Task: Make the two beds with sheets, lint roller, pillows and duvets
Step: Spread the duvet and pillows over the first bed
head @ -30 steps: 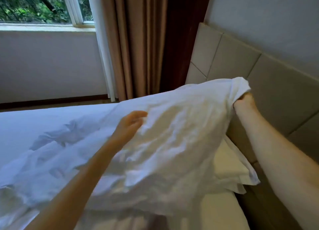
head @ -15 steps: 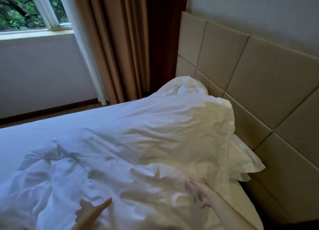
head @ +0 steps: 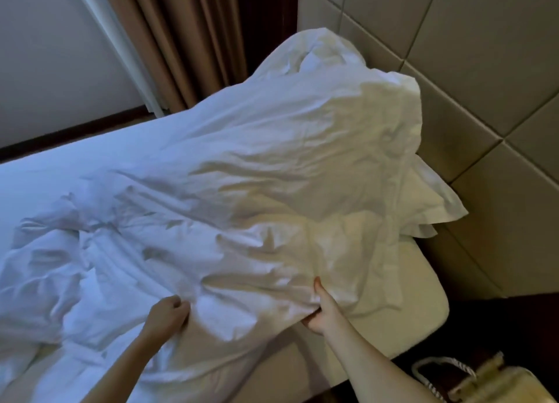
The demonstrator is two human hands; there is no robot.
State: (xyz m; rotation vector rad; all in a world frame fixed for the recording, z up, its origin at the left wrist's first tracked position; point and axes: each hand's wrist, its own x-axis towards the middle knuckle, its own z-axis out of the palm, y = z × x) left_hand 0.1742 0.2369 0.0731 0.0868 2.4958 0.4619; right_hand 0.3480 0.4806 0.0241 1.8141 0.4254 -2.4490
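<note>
Now duvet [head: 272,175] in R hand [head: 320,309].

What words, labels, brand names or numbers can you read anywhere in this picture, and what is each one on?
None: no text can be read anywhere in this view.
The white duvet, the pillow, the headboard and the curtain are all plain, with no print or tags showing.
The beige object with a coiled cord at the bottom right is too blurred and cut off to show any marks.
</note>
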